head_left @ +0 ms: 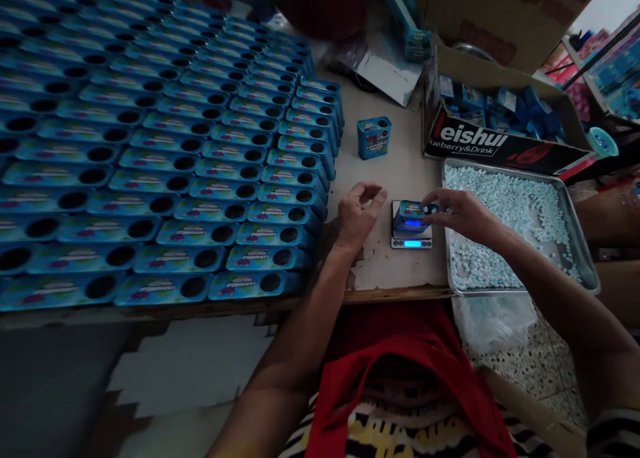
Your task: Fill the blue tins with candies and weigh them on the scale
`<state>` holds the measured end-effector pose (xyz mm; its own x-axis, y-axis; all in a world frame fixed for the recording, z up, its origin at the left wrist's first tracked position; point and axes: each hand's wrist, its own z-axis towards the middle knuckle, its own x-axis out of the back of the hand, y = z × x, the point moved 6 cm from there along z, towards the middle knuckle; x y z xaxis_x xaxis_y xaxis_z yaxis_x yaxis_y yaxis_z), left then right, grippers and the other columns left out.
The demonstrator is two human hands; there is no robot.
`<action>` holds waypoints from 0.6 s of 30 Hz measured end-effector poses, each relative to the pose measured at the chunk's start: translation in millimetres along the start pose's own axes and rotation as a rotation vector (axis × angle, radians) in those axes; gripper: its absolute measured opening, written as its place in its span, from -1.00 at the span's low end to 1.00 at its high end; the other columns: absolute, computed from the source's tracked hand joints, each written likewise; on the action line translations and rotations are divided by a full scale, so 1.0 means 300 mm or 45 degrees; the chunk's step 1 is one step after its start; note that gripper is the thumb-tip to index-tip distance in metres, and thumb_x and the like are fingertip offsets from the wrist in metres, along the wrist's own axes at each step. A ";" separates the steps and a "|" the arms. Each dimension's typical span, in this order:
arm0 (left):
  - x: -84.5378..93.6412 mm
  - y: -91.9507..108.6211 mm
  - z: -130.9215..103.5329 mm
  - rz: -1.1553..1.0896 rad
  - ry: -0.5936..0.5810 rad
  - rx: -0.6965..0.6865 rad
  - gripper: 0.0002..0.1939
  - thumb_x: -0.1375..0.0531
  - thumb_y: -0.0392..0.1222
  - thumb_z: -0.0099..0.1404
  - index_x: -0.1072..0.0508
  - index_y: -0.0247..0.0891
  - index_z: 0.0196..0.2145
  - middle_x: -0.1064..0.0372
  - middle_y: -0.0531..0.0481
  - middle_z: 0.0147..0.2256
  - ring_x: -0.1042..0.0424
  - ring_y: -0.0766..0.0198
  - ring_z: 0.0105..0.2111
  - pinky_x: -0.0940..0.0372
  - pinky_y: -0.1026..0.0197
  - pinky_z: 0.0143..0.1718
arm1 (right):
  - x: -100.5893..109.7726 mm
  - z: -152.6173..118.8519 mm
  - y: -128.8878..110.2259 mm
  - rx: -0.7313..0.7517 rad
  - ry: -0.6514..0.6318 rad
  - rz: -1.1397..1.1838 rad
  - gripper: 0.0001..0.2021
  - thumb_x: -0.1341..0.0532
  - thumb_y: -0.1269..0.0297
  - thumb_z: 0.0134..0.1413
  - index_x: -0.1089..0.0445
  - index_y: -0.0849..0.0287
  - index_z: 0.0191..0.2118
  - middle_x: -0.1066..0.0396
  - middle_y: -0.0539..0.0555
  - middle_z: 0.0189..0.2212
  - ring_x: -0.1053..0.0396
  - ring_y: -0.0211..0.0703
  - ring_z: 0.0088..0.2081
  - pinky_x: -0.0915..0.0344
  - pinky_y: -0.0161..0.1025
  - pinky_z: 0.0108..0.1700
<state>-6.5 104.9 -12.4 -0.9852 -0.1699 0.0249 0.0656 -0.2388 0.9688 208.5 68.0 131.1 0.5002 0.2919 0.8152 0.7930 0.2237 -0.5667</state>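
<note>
A small blue tin [411, 210] stands on a small digital scale [412, 243] whose display glows blue. At the dark round hole in the tin's top, my right hand [457, 211] has its fingertips pinched together, with a small pale candy showing at them. My left hand [359, 211] hovers just left of the scale, fingers curved with a gap to the thumb and nothing visible in them. A second blue tin [373, 138] stands farther back on the table. Right of the scale lies a metal tray [595, 271] of pale blue and white candies [493, 211].
Rows of blue tins [187, 258] with round holes cover the table's left side. An open cardboard box [475, 138] of small blue packages stands behind the tray. Papers [387, 71] lie at the back. A clear plastic bag [495, 325] hangs below the tray.
</note>
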 end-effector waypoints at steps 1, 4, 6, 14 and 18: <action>-0.001 -0.001 0.001 0.001 0.004 -0.012 -0.75 -0.39 0.01 0.39 -0.60 -0.22 -0.14 -0.65 -0.05 -0.20 -0.65 0.21 -0.17 -0.51 0.20 -0.01 | -0.002 0.004 0.006 -0.007 0.007 0.010 -0.78 -0.51 0.24 0.17 -0.63 0.12 -0.09 -0.40 -0.08 -0.43 -0.28 -0.24 -0.39 -0.11 -0.24 -0.25; 0.000 -0.003 0.004 0.018 0.023 -0.033 -0.75 -0.39 0.02 0.40 -0.60 -0.22 -0.15 -0.64 -0.05 -0.21 -0.64 0.23 -0.19 -0.51 0.22 -0.04 | -0.002 0.023 0.018 -0.029 0.041 0.127 -0.78 -0.56 0.21 0.10 -0.59 0.16 -0.23 -0.40 -0.07 -0.47 -0.27 -0.26 -0.40 -0.11 -0.24 -0.29; 0.003 -0.003 0.009 0.017 0.038 -0.037 -0.75 -0.39 0.01 0.39 -0.61 -0.22 -0.16 -0.63 -0.04 -0.23 -0.63 0.24 -0.21 -0.51 0.24 -0.07 | 0.008 0.036 0.040 -0.100 0.079 0.392 -0.68 -0.60 0.13 0.04 -0.51 0.18 -0.35 -0.38 -0.06 -0.50 -0.25 -0.28 -0.44 -0.10 -0.28 -0.36; -0.006 -0.012 0.034 0.066 0.030 0.013 -0.74 -0.38 0.02 0.36 -0.61 -0.24 -0.20 -0.61 -0.03 -0.28 -0.62 0.22 -0.25 -0.50 0.24 -0.13 | 0.070 -0.108 0.377 -0.909 0.564 1.627 -0.78 -0.39 0.44 0.30 -0.35 0.16 -0.32 -0.32 -0.06 -0.50 -0.20 -0.42 -0.55 -0.17 -0.55 -0.55; -0.010 -0.004 0.041 0.109 0.002 0.021 -0.71 -0.37 0.05 0.34 -0.61 -0.24 -0.19 -0.62 -0.03 -0.27 -0.60 0.22 -0.25 -0.48 0.24 -0.13 | -0.006 -0.209 0.436 -1.043 0.364 1.736 -0.83 -0.34 0.59 0.24 -0.40 0.20 -0.27 -0.36 -0.06 -0.50 -0.13 -0.46 -0.61 -0.11 -0.57 -0.62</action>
<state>-5.5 117.5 -10.5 -0.9758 -0.1906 0.1075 0.1471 -0.2075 0.9671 333.1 38.6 63.0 0.9225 -0.3474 -0.1682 -0.3569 -0.6020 -0.7143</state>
